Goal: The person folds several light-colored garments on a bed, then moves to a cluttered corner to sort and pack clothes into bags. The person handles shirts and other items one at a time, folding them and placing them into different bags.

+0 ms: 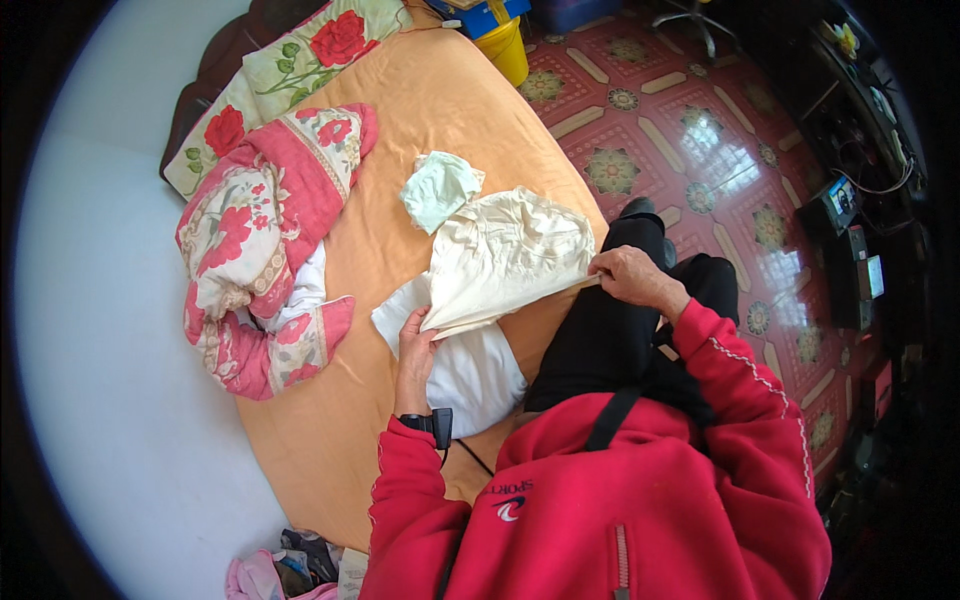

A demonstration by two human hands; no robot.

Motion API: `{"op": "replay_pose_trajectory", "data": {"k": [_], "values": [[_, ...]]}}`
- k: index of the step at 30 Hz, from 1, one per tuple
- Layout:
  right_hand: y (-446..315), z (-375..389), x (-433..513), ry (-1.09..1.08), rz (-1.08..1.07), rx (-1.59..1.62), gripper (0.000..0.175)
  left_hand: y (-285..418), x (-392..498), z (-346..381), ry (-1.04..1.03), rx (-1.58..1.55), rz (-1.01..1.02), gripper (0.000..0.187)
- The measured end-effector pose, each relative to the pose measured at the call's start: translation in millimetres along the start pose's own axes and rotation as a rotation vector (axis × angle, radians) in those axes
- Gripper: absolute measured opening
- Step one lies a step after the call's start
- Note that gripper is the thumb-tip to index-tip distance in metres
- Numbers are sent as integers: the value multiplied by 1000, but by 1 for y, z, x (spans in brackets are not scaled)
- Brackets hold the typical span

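A cream cloth garment (517, 251) is spread over the orange bed sheet (420, 97), wrinkled towards its far side. My left hand (417, 343) pinches its near left corner. At the opposite end of the same edge, my right hand (631, 276) grips the other corner beside my thigh. Between the hands the edge is drawn fairly straight. Partly covered by the garment, a white cloth (476, 382) lies under it on the bed. Just beyond the garment's far left side rests a folded pale green cloth (441, 189), with some beige fabric showing from beneath.
A bunched pink floral quilt (277, 247) lies on the left near the wall (97, 300). Behind it is a rose-patterned pillow (307, 67). A yellow bucket (506, 52) stands past the bed's far corner. Patterned red floor tiles (660, 150) run along the right. More clothes (300, 562) are piled at lower left.
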State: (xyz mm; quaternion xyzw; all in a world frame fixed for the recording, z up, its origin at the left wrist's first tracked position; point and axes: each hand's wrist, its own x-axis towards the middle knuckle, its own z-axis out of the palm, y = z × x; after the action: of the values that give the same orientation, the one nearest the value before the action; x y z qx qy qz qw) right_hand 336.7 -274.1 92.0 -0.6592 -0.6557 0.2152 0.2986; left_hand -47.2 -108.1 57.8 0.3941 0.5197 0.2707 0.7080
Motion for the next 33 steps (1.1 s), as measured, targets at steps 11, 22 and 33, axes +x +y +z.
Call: {"op": "replay_pose_trajectory", "data": {"k": [11,22,33], "values": [[-18,8,13,31,111,86,17,-15,22,14,198,276,252,33],[-31,39,37,136,298,914,34,32,-3,187,-477,529,477,43],[-40,11,42,325,3,153,61,44,-1,190,-256,960,681,46]]}}
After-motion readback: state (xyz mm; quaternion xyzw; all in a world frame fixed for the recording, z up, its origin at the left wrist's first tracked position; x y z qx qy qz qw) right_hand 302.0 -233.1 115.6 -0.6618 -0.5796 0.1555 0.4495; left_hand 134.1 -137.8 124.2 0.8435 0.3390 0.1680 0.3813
